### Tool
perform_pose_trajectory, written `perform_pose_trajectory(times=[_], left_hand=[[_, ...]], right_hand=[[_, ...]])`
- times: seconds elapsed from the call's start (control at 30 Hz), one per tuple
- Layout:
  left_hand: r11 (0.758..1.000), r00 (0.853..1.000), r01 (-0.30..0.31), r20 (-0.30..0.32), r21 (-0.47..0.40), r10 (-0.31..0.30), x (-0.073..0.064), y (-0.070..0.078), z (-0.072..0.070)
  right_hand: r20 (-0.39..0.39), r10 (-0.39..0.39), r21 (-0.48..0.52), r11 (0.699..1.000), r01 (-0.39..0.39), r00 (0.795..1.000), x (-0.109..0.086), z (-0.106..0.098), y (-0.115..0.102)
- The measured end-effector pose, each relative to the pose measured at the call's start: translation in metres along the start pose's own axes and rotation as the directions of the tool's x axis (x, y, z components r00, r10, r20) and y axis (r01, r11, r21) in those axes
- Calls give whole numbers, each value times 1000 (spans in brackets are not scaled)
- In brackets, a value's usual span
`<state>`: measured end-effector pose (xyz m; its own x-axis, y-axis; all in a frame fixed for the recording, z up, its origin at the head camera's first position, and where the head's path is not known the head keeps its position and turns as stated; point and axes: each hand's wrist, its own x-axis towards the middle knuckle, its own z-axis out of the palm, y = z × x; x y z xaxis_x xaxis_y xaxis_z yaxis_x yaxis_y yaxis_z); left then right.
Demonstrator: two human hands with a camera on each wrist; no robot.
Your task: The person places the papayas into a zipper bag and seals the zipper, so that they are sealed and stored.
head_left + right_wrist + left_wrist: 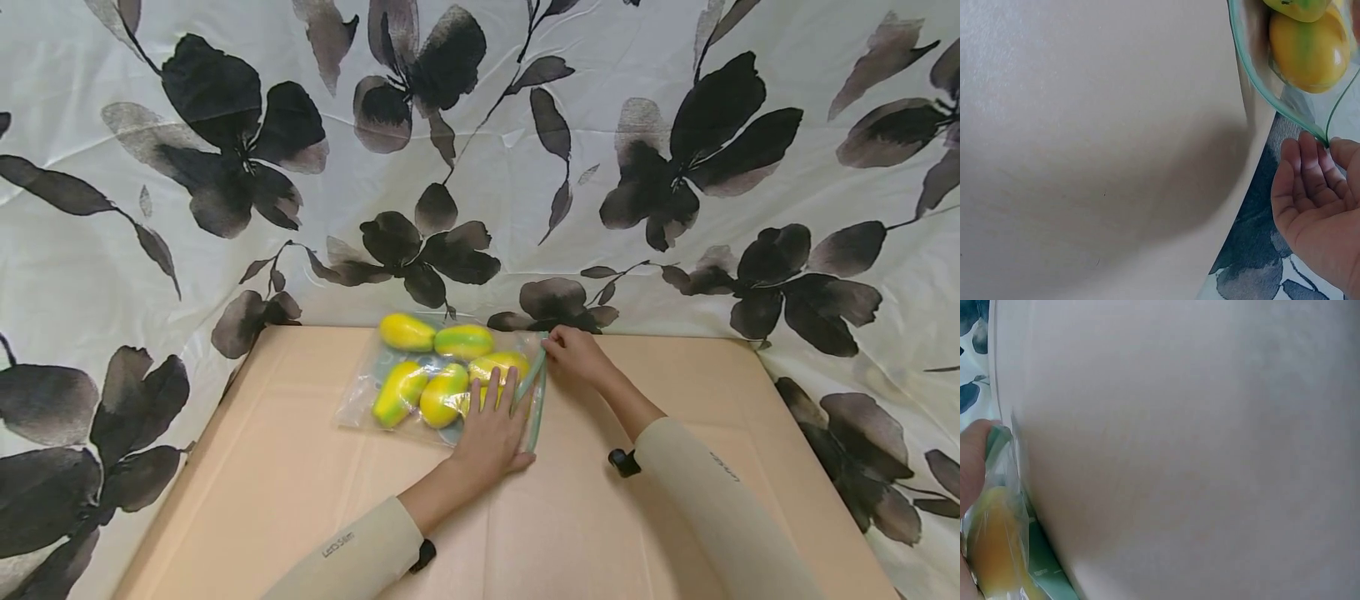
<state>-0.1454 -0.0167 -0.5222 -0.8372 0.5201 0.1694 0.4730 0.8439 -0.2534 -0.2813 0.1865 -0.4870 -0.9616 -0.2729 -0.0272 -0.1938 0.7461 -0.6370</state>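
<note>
A clear zip bag point(352, 408) with a green sealing strip along its right side lies flat on the table. Several yellow-green fruits point(397, 393), mango-like in shape, are inside it. My left hand point(491, 437) rests on the bag's right part, fingers spread and straight over the fruits. Its thumb lies near the green strip's lower end. At the far right corner, my right hand point(581, 357) pinches the end of the strip between thumb and fingers. In the right wrist view, the two green edges point(1260, 90) stand apart and meet at that pinched corner.
The bag lies near the back edge of a tan table point(300, 517). Behind and beside the table hangs a white cloth point(540, 192) with dark flower prints. Both forearms wear beige sleeves point(712, 492) and have small black cameras at the wrists.
</note>
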Motion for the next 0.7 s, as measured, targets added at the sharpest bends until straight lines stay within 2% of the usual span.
perform_pose_trajectory(times=[0.2,0.27,0.37,0.5,0.6,0.7], left_hand=[[993,998,-36,-60,-112,29,-1,-5,-2],[987,997,-48,-59,-153,39,-1,-9,-3],[976,997,-65,-48,-210,56,-1,-15,-6],[948,994,-106,-69,-301,89,-1,-25,-11],[921,983,-164,-141,-353,121,2,-35,-14],[899,958,-227,-252,-374,137,8,-47,-16]], right_hand=[[7,-19,8,1000,19,1000,0,0,0],[10,-22,17,1000,22,1000,1,-1,-1],[13,-17,22,1000,17,1000,2,-1,-3],[18,-11,26,1000,10,1000,2,-2,-4],[21,-6,31,1000,6,1000,2,-2,-4],[19,-5,34,999,4,1000,2,-3,-4]])
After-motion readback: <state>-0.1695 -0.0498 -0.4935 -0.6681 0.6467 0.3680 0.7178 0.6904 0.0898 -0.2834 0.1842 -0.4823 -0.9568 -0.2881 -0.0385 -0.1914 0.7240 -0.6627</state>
